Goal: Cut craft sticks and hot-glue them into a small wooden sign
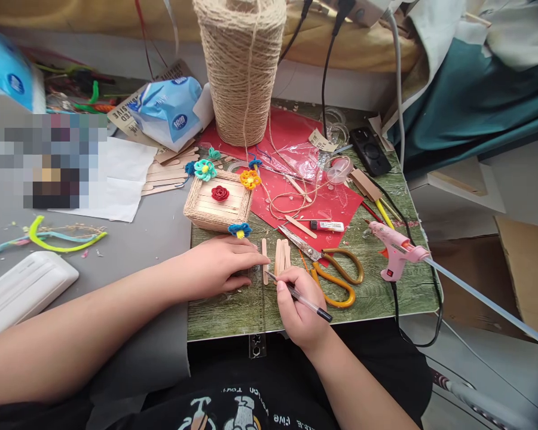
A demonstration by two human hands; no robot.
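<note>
At the far left lay a white case (pixel 22 286). The left hand (pixel 222 266) rested palm down on the green tabletop (pixel 385 292). Its fingers were stretched flat and closed on nothing, and the fingertips touched a single wooden stick (pixel 264 248). Behind this hand stood a small twine-wrapped frame (pixel 197 209) with a red rose (pixel 220 193) in its middle. The right hand (pixel 298 307) was closed around a pen (pixel 314 307), and the tip of the pen met the lower part of that same stick. Just beside it lay a few more sticks (pixel 282 255) together. Further right were the scissors (pixel 336 272) with yellow handles, and then a pink glue gun (pixel 394 251).
</note>
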